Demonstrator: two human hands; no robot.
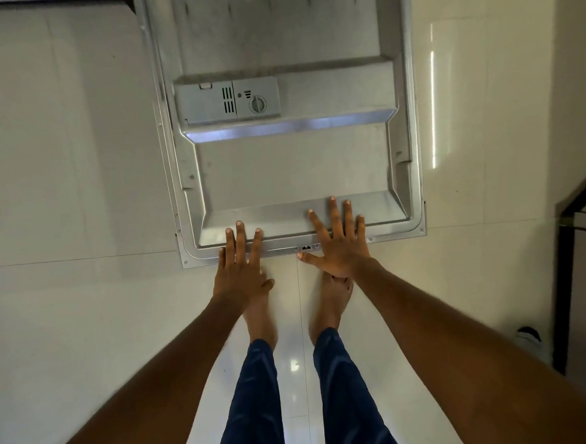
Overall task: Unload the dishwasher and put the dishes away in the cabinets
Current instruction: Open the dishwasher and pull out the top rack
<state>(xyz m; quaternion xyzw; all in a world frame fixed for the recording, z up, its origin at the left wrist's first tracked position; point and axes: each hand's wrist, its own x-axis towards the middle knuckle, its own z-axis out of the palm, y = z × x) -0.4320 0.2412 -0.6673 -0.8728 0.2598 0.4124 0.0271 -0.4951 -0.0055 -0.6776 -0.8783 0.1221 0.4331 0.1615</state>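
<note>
dishwasher door [292, 173]: folded fully down, lying flat, steel inner face up; landmark for all lines below
detergent dispenser [228, 100]: grey plastic box set in the door's inner face, left of its middle, round cap on its right part, slotted vents beside it
door latch [306, 247]: small dark slot in the door's near edge, about mid-width, between the two hands
left hand [241, 264]: grip released, fingers straight and spread, fingertips laid flat over the door's near edge left of the latch, holding nothing
right hand [339, 241]: grip released, fingers splayed wide, palm down on the door's near edge right of the latch, fingertips reaching onto the sloped inner panel, thumb pointing toward the latch, holding nothing
feet: bare, on the floor just short of the door's near edge, partly hidden under the hands
trousers [258, 402]: dark blue, below the feet in the view
floor [60, 201]: pale glossy tiles on both sides of the door
dishes: none visible on the door; racks out of view past its far end
</note>
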